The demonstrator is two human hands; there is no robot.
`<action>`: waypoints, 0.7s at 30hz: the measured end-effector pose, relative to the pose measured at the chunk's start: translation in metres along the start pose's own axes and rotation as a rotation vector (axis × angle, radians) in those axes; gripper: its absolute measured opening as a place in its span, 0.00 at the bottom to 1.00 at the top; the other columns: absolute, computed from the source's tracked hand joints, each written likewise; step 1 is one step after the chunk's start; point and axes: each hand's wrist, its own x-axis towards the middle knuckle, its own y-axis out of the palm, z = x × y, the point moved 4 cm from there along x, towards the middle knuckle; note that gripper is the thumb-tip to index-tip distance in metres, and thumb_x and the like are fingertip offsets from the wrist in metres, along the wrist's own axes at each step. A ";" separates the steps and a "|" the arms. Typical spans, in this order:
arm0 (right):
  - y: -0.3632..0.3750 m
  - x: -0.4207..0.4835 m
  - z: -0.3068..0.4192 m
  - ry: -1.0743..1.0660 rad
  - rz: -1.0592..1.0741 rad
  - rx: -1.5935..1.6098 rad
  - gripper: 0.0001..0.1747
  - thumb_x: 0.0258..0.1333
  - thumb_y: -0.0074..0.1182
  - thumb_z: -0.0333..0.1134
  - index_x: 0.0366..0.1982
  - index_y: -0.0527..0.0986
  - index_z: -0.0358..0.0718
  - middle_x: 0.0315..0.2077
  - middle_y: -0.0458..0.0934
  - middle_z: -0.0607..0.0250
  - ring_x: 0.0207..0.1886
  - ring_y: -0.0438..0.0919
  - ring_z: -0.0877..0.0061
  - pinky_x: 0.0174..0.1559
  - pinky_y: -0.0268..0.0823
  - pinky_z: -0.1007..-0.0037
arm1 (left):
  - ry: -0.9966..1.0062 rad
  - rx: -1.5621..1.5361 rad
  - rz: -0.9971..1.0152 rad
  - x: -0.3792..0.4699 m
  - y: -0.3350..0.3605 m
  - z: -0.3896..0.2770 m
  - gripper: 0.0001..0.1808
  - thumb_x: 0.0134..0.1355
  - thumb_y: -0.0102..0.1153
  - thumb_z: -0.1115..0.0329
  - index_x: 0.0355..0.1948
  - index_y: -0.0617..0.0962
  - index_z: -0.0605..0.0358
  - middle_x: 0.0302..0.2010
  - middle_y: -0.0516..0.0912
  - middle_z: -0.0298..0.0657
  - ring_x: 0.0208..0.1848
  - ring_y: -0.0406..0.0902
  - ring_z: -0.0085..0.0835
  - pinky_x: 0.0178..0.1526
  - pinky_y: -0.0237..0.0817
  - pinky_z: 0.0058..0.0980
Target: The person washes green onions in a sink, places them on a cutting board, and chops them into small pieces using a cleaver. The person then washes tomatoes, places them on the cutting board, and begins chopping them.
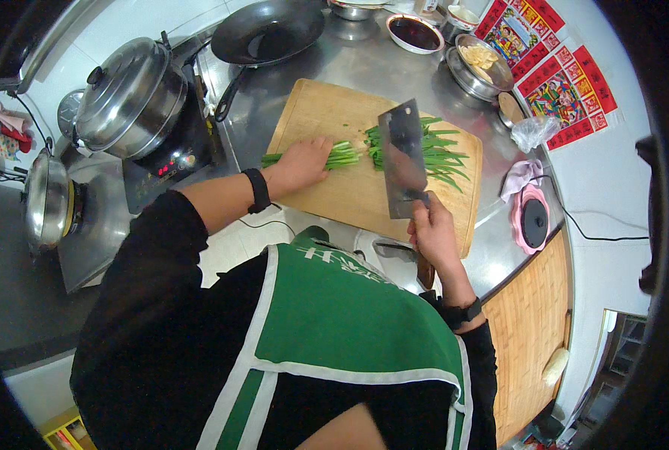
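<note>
On a wooden cutting board [340, 208] lie green leafy stalks in two groups. My left hand [303, 163] rests on the bunch of stalks [343, 156] at the left, pressing it to the board, with the cut ends pointing right. My right hand [435, 225] grips the wooden handle of a cleaver [402, 163]. The broad blade is over the board, right of my left hand, and covers part of the separate green pile [447, 152]. Whether the blade touches the board cannot be told.
A lidded steel pot [126, 95] stands on an induction cooker [168, 169] at the left. Behind the board are a black wok [267, 34], a bowl of dark liquid [416, 34] and a steel bowl with pale slices [483, 59]. A pink-rimmed device [531, 216] sits at the right.
</note>
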 end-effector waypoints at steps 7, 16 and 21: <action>0.025 0.021 0.022 -0.198 0.002 -0.379 0.14 0.58 0.42 0.36 0.38 0.70 0.32 0.21 0.76 0.42 0.27 0.77 0.49 0.32 0.68 0.51 | -0.115 -0.020 -0.165 -0.012 -0.006 0.003 0.49 0.47 0.64 0.48 0.62 0.57 0.66 0.47 0.72 0.52 0.50 0.72 0.46 0.47 0.67 0.40; 0.048 0.028 0.027 -0.289 0.050 -0.757 0.13 0.59 0.42 0.36 0.39 0.68 0.33 0.19 0.75 0.40 0.25 0.76 0.47 0.29 0.68 0.48 | -0.138 0.043 -0.248 -0.032 -0.003 0.001 0.60 0.42 0.64 0.38 0.67 0.51 0.63 0.57 0.67 0.54 0.57 0.65 0.50 0.58 0.60 0.41; 0.052 0.034 0.021 -0.339 0.033 -0.709 0.11 0.59 0.43 0.36 0.37 0.66 0.36 0.19 0.77 0.43 0.25 0.78 0.50 0.27 0.70 0.51 | -0.189 -0.001 -0.329 -0.032 0.001 0.009 0.57 0.41 0.66 0.42 0.65 0.54 0.64 0.53 0.69 0.49 0.55 0.67 0.44 0.55 0.60 0.40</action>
